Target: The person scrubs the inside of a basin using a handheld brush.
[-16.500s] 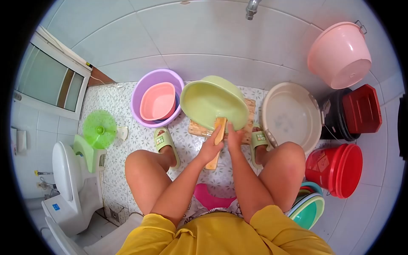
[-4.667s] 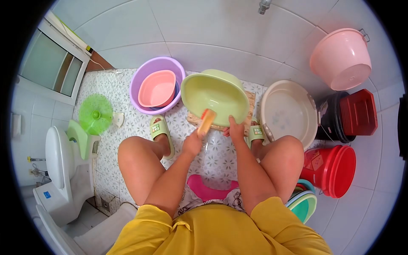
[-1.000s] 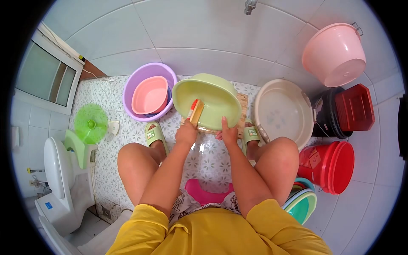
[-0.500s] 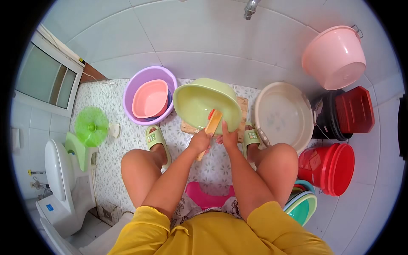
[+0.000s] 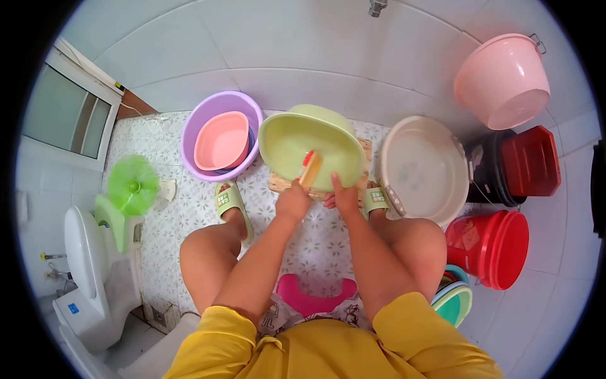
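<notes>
A pale green basin (image 5: 306, 142) stands tilted on a wooden board (image 5: 281, 184), its opening facing me. My left hand (image 5: 293, 201) is closed round the handle of a brush (image 5: 309, 169), whose head lies against or just over the basin's inner surface. The bristles look red and white. My right hand (image 5: 343, 197) grips the basin's lower rim, thumb on the inside and fingers beneath. The lower end of the brush handle is hidden by my left hand.
A purple basin (image 5: 189, 148) holds a pink basin (image 5: 221, 140) at left. On the right are a beige basin (image 5: 421, 170), a pink bucket (image 5: 502, 79), red buckets (image 5: 483, 246) and stacked basins (image 5: 454, 303). A toilet (image 5: 82, 252) stands far left.
The brush has moved up and slightly left, deeper into the basin, with my left hand. The basin has shifted slightly and tilts a little differently. The whole view has also shifted a little.
</notes>
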{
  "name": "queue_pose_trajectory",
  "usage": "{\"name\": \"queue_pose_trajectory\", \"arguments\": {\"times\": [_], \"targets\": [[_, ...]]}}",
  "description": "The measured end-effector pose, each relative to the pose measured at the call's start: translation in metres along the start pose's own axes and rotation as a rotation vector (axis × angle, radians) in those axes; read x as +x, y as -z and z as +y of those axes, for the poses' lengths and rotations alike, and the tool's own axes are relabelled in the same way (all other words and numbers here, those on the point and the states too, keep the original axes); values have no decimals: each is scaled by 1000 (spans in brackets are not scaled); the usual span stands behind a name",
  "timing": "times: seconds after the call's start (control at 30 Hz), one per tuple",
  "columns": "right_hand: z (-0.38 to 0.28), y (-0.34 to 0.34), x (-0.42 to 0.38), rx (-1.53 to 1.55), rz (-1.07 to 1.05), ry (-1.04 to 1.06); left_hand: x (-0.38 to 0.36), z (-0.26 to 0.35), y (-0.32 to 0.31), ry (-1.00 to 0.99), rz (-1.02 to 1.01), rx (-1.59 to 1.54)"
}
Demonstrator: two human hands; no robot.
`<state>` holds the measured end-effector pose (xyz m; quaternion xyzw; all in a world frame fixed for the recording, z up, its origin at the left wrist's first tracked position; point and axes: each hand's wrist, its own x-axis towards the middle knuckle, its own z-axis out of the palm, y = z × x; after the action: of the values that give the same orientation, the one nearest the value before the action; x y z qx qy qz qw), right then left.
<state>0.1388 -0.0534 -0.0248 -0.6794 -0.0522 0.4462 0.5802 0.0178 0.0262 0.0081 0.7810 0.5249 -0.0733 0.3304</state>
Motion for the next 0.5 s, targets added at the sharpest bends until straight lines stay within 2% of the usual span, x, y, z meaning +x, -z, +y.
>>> {"name": "queue_pose_trajectory", "arguments": {"times": [0.07,0.13,0.2,0.27,0.3,0.33,0.4,0.5], "targets": [[2,1,0,-33,2,-11,7,-12,17,13,14,25],[-3,0,-4,-37,0,4,2,-7,41,108,49,84],[-8,0,-7,-41,2,17,13,-17,27,111,44,76],[-10,-1,-9,-28,-1,3,23,-31,3,37,-39,-190],[-9,0,-8,-27,-1,4,4,-8,19,98,-184,-328],[-7,0,-6,-18,1,-1,-3,3,17,97,-183,-328],[-6,0,-6,-8,3,-5,-13,16,9,-33,-242,-439],[-6,-1,-7,-8,14,14,-12,22,8,29,-287,-426]]}}
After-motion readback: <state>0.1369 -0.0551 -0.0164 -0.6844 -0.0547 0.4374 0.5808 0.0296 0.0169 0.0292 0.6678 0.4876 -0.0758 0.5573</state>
